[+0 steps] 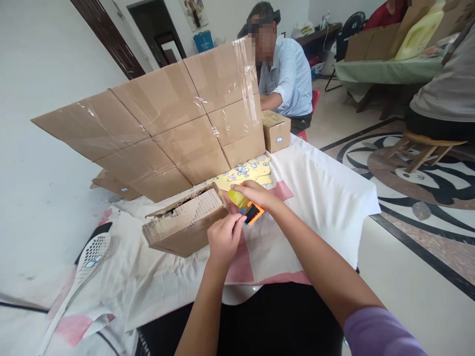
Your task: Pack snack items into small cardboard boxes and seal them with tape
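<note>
My right hand (257, 194) is closed over an orange device with a dark screen (252, 213) and a yellow-green translucent piece (236, 197) on its end. My left hand (225, 238) sits just below it, fingers pinched together at the device's near edge; what the pinch holds is too small to make out. Both hands hover over a white cloth (326, 198) on the table, beside a torn cardboard box (183, 225) filled with rows of thin cards. Behind them lies a yellow sheet (247, 174) strewn with several small pale pieces.
A tall wall of taped cardboard panels (163, 123) stands behind the box. A small closed carton (276, 129) sits at the far table edge. A person in a light blue shirt (287, 74) sits opposite. A white perforated ladle (87, 262) lies left. Another person sits on a stool (426, 143) right.
</note>
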Motion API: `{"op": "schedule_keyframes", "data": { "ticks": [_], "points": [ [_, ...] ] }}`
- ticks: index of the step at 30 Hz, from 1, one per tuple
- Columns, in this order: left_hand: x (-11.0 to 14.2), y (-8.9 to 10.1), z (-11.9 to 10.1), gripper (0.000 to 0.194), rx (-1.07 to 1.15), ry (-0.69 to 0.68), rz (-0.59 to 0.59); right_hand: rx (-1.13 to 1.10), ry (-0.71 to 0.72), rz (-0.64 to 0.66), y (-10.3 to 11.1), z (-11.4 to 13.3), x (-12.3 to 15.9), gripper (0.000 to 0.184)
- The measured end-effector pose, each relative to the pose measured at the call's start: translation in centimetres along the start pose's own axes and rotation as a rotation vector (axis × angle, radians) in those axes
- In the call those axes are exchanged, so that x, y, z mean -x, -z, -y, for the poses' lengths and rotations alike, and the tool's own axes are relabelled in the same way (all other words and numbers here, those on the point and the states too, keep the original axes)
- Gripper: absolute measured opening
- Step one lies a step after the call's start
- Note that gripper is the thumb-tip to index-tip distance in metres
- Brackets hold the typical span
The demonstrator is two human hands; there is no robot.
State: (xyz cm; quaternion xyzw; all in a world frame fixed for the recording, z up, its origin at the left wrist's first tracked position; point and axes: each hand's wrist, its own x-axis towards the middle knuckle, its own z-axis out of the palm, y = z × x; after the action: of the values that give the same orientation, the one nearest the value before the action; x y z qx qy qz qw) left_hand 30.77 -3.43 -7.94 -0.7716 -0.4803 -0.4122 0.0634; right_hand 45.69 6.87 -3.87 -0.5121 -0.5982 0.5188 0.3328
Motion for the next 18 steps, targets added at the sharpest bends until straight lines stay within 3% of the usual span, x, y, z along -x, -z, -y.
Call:
{"op": "schedule_keyframes", "data": {
  "ticks": [8,12,15,18],
  "points": [
    [-0.7,1.7,-1.0,0.016,-0.069,0.016,-0.024,-0.137,0.139,-0.106,-0.3,1.0,0.6,0.034],
    [-1.3,2.9,-1.7,0.015,-0.038,0.059,-0.008,-0.263,0.234,-0.23,-0.6,1.0,0.5,0.031],
    [-1.7,3.2,-2.2,0.014,0.077,0.155,0.03,-0.334,0.313,-0.285,-0.5,0.9,0.2,0.034],
    [-2.0,3.3,-2.7,0.015,0.331,0.362,0.069,-0.372,0.399,-0.303,-0.3,0.7,0.0,0.035]
  ]
}}
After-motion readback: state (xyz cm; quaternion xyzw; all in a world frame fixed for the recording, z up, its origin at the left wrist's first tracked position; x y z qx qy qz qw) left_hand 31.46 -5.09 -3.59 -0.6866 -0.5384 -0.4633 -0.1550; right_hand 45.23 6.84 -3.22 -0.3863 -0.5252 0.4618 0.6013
